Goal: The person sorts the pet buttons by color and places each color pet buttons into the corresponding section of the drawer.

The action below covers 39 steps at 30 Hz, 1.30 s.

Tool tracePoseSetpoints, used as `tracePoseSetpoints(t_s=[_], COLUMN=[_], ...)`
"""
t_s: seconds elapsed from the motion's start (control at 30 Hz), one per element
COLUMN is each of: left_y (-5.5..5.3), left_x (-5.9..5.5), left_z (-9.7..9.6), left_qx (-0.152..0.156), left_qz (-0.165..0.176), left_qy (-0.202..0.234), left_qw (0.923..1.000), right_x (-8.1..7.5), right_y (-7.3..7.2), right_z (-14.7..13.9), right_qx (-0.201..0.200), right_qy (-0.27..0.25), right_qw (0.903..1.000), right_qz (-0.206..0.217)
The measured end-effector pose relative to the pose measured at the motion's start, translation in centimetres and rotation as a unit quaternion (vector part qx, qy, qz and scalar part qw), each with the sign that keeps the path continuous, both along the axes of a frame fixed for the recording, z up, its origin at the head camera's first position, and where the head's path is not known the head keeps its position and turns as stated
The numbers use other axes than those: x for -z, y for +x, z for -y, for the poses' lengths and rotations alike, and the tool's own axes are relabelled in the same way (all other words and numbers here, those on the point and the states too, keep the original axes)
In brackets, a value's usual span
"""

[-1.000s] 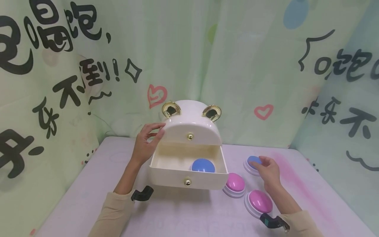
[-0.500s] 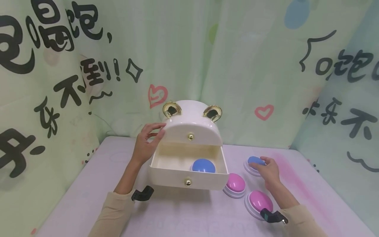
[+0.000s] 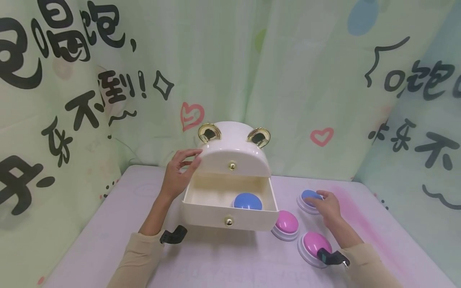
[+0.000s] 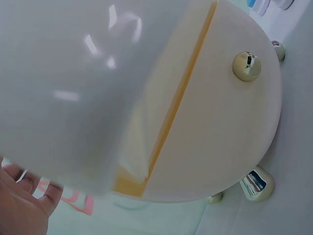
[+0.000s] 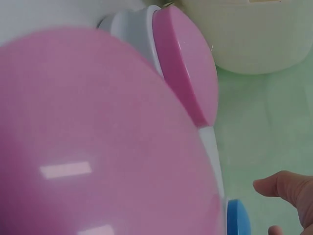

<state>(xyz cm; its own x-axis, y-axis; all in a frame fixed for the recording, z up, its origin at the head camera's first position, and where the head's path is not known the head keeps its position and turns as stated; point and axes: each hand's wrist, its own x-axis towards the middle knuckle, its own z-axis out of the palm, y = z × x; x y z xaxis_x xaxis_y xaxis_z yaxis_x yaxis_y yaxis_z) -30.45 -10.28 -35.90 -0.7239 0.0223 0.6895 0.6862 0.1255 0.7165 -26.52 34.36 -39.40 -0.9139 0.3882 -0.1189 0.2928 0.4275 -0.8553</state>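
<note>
A white box (image 3: 234, 138) with golden frog-like eyes stands mid-table in the head view, its lower drawer (image 3: 205, 219) pulled out. Inside the drawer lies a blue-topped push button (image 3: 247, 201). My left hand (image 3: 177, 174) touches the box's upper left side with its fingertips; in the left wrist view those fingers (image 4: 51, 198) sit at the edge of the white shell (image 4: 73, 122). At the right, my right hand (image 3: 327, 206) is over another blue push button (image 3: 310, 196), thumb and fingers spread. The right wrist view shows the thumb (image 5: 276, 185) apart from that blue top (image 5: 238, 218).
Two pink push buttons stand right of the drawer: one (image 3: 287, 222) close to its corner, the other (image 3: 314, 244) nearer the front, under the black right wrist camera (image 3: 333, 257). A printed curtain (image 3: 281, 88) hangs behind the pale table (image 3: 108, 248).
My right hand and forearm have shifted very slightly at the blue button. The left hand, the box and the buttons look unmoved.
</note>
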Motion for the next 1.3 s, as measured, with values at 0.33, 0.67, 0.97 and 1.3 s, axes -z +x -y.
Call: tracePoseSetpoints(t_s=[0.33, 0.67, 0.97, 1.3], left_y=[-0.2, 0.0, -0.1, -0.1], left_x=[0.1, 0.1, -0.1, 0.0], left_z=[0.0, 0.0, 0.0, 0.1], left_qx=[-0.001, 0.003, 0.005, 0.003], left_qz=[-0.005, -0.004, -0.005, -0.003], left_qy=[-0.001, -0.003, -0.004, -0.006], left_qw=[1.0, 1.0, 1.0, 1.0], right_x=[-0.2, 0.2, 0.6, 0.6], right_y=[-0.9, -1.6, -1.7, -1.4], right_z=[-0.2, -0.4, -0.4, -0.1], right_qx=[-0.003, -0.014, -0.017, -0.009], right_qy=[0.012, 0.019, 0.036, 0.064], right_qw=[0.9999, 0.9996, 0.9992, 0.9979], right_qz=[0.009, 0.014, 0.009, 0.01])
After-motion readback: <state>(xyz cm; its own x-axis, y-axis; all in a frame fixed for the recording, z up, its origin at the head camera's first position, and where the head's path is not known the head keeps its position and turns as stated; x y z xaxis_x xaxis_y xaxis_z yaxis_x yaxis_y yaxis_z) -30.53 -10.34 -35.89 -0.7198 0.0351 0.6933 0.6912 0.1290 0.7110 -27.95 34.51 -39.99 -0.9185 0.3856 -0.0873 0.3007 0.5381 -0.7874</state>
